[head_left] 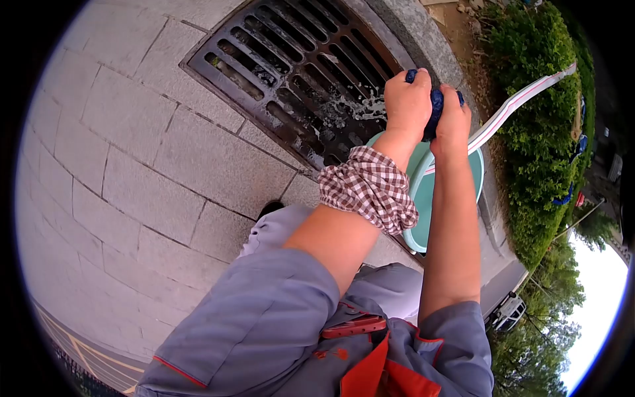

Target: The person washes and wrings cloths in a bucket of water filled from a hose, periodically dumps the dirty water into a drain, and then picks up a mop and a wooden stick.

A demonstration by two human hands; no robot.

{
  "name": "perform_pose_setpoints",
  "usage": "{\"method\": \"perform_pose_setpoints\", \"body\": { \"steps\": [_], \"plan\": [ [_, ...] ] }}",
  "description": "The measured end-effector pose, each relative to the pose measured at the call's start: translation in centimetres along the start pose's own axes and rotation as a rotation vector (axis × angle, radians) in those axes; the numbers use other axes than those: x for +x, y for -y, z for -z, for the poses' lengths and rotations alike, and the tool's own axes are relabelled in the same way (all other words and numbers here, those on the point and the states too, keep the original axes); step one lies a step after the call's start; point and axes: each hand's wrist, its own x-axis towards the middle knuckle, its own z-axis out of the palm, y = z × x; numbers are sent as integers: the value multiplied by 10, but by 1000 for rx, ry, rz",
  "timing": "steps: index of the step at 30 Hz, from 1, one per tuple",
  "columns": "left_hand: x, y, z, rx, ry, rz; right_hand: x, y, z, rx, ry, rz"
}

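As both your arms (452,231) are stretching forward side by side, your left hand (405,102) and right hand (454,124) are clamping on a dark-blue cloth (434,114) near the teal bucket (473,177), while water (360,106) is splashing over the metal grate (286,92).

Dark blue cloth (434,114), creased and bunched into a tight wad, only partly in view, with patches showing at three separate spots. Held up off the drain grate (314,51), by its edge. Wet, with water (362,106) splashing in scattered drops over the grate.
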Motion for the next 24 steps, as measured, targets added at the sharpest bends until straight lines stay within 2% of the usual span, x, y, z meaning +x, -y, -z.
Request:
{"method": "perform_pose_setpoints", "body": {
  "steps": [3,5,7,8,11,14,15,18,21,22,24],
  "plan": [
    [2,0,2,-124,-2,48,-3,-4,-6,57,-28,81],
    [0,-2,5,-267,1,186,-9,1,-4,-81,20,234],
    [6,5,7,-472,111,347,-4,5,3,-462,38,847],
    [7,5,11,-528,220,457,-7,12,6,-516,118,1027],
    [2,-13,11,-607,287,685,-13,29,15,-599,253,1169],
    [-5,-19,7,-649,321,723,-13,23,23,-465,265,1064],
    [-5,-16,7,-671,323,736,-15,20,25,-467,208,1072],
    [2,-2,7,-564,345,489,-21,0,34,-507,24,1074],
    [-10,-11,1,-532,263,388,-45,-2,17,375,80,276],
    [-11,-10,0,-507,271,366,-46,1,15,485,65,147],
    [-13,-12,-2,-450,307,379,-35,3,19,471,70,171]
  ]
}}
